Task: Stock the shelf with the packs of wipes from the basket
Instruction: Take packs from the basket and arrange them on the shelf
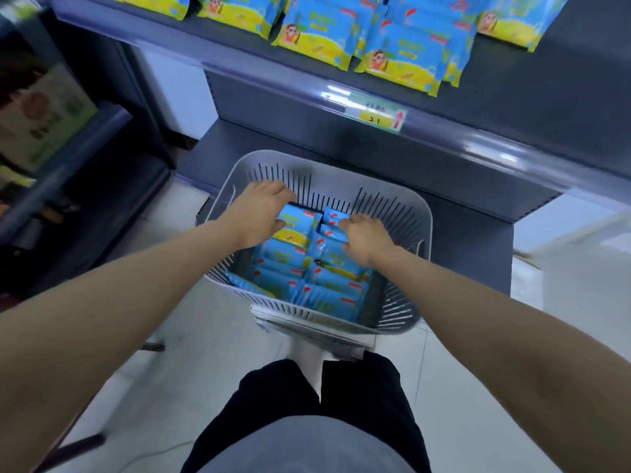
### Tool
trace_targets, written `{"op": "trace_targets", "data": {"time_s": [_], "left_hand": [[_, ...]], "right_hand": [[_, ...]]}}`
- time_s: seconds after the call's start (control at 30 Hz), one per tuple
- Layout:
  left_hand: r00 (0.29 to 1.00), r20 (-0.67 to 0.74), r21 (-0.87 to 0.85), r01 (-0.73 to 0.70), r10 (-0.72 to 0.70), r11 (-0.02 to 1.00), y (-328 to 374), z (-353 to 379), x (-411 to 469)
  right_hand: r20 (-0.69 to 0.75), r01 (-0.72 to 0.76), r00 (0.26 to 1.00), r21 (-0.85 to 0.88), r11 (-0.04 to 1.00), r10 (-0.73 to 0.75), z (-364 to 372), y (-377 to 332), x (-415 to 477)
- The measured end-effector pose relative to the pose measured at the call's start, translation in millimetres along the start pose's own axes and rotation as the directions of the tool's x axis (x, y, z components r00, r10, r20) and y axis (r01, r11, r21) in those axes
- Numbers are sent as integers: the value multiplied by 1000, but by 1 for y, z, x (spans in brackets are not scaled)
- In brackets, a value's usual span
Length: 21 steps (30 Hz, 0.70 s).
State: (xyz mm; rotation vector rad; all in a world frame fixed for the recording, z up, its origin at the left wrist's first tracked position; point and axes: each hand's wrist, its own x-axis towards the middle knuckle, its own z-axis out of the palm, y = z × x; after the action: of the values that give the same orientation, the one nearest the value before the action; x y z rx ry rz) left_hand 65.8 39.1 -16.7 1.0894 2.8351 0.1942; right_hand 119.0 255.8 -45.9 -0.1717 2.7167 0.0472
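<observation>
Fingers [277, 192] curl round packs [297, 218] in basket [424, 213], fingertips hidden, print blurred

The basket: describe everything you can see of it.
The basket is pale grey plastic, rounded-rectangular, with slotted walls and a smooth rim. It stands upright before the shelf, raised on something white I cannot identify. Blue-and-yellow packs of wipes stand in rows inside. The left hand and right hand reach inside, each gripping a pack.
</observation>
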Motion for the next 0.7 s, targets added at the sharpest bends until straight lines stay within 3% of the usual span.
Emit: {"op": "trace_targets", "data": {"time_s": [0.1, 0.23, 0.5, 0.7], "left_hand": [[1000, 16, -16, -1, 2, 1000, -6, 16, 3], [999, 48, -20, -17, 18, 1000, -5, 35, 12], [983, 183, -27, -13, 17, 1000, 4, 60, 36], [965, 251, -44, -66, 75, 997, 32, 81, 65]], "right_hand": [[101, -3, 995, -36, 999, 7, 23, 0, 12], [110, -40, 993, -39, 998, 44, 40, 0, 22], [231, -135, 968, 153, 979, 98, 29, 6, 16], [-15, -239, 970, 157, 958, 244, -40, 37, -14]]}}
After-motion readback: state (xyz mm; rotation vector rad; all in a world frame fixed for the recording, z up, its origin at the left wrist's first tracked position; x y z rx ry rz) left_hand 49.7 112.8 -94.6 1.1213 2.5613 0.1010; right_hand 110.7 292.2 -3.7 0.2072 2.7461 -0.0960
